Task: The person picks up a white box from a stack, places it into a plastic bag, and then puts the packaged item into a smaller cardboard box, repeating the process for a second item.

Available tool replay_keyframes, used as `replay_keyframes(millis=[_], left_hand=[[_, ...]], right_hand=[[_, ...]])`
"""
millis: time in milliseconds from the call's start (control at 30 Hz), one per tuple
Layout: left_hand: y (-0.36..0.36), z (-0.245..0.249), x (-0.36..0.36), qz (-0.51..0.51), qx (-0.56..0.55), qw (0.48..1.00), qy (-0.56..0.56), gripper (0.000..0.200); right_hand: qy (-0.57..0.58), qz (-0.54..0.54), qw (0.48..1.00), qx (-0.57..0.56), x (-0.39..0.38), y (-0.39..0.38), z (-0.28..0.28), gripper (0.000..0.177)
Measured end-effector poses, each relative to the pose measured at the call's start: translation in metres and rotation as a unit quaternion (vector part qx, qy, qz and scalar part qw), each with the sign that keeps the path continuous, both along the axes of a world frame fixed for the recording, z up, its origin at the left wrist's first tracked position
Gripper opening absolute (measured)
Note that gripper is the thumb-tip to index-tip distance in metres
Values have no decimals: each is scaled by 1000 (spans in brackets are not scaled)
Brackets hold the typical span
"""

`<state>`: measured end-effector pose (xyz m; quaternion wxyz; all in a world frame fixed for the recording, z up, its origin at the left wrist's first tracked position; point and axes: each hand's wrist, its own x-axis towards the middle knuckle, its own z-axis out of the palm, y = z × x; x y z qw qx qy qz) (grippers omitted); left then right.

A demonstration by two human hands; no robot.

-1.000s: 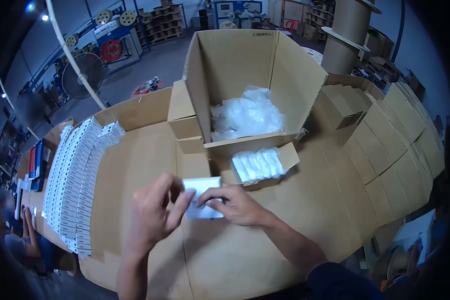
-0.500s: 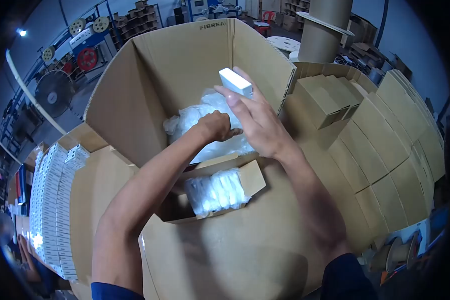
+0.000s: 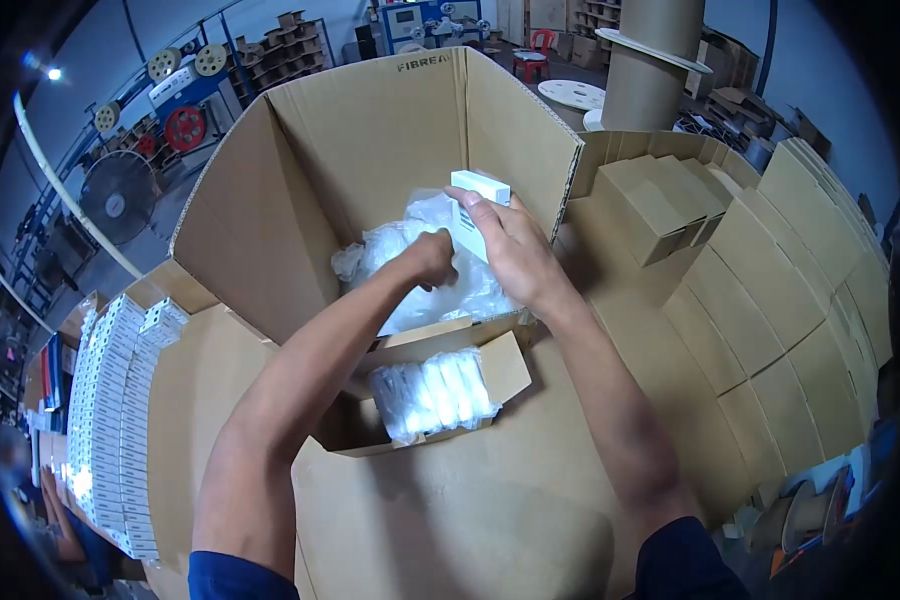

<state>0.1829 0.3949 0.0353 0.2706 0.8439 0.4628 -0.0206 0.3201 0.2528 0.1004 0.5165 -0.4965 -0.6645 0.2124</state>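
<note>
My right hand (image 3: 522,250) is wrapped round a small white box (image 3: 481,186), held upright with dark print on the side facing left. Just to its left, my left hand (image 3: 434,258) is closed, fingertips turned down and mostly hidden, so what they hold cannot be made out. Both hands are over the large cardboard carton (image 3: 370,120), above a heap of clear plastic bags (image 3: 395,240). In front of that carton is a small open cardboard box (image 3: 505,367), partly filled with a row of white items in clear plastic wrap (image 3: 435,392).
Stacked small white boxes (image 3: 110,430) line the left of the cardboard-covered table (image 3: 450,510). At right are closed brown cartons (image 3: 660,205) and rows of flat cardboard (image 3: 770,330). A large spool (image 3: 650,80) stands behind. Another person's arm (image 3: 60,515) shows at far left.
My right hand has lowered the white box and turned it more upright, so its printed side now shows. My left hand's extended finger has curled in.
</note>
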Motion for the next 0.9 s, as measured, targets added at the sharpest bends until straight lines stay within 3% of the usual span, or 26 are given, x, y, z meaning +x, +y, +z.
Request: replay_keyframes(millis=[33, 67, 133, 233, 333, 367, 467, 500, 600, 700, 800, 833, 900], left_hand=[[1, 2, -7, -14, 130, 991, 10, 61], [3, 7, -16, -4, 167, 986, -3, 51], [-11, 37, -36, 77, 87, 990, -76, 43], [-27, 63, -69, 150, 87, 974, -146, 35], [-53, 71, -90, 180, 150, 932, -277, 29], [-61, 71, -93, 169, 195, 924, -281, 24], [-87, 84, -91, 148, 209, 924, -283, 23], [-85, 78, -92, 141, 217, 911, -321, 21], [-82, 82, -105, 208, 159, 878, -400, 21], [-104, 99, -116, 192, 160, 847, -470, 24], [-137, 108, -123, 170, 72, 798, -574, 23], [-151, 108, -126, 168, 51, 782, -599, 23], [-182, 106, -130, 163, 2, 741, -652, 23]], right_hand=[[-7, -13, 1000, -4, 1, -1, 0, 50], [-13, -24, 1000, -7, 2, -1, -2, 47], [-32, -49, 998, 1, -1, -2, -5, 42], [-55, -97, 991, 69, -7, 1, -7, 44], [-95, -154, 983, -24, -23, -1, 1, 47], [-128, -177, 975, 48, -30, 6, -7, 50], [-119, -89, 989, -20, -47, 21, 2, 46], [-97, -122, 987, 26, -56, 23, -4, 44], [-108, -116, 987, -15, -49, 38, -12, 45], [-222, -151, 958, -98, -33, 40, -16, 47], [-152, -169, 973, -27, -36, 13, -3, 44], [-118, -145, 982, 35, -41, -12, 18, 47], [-22, -19, 999, 43, -42, -35, 35, 46]])
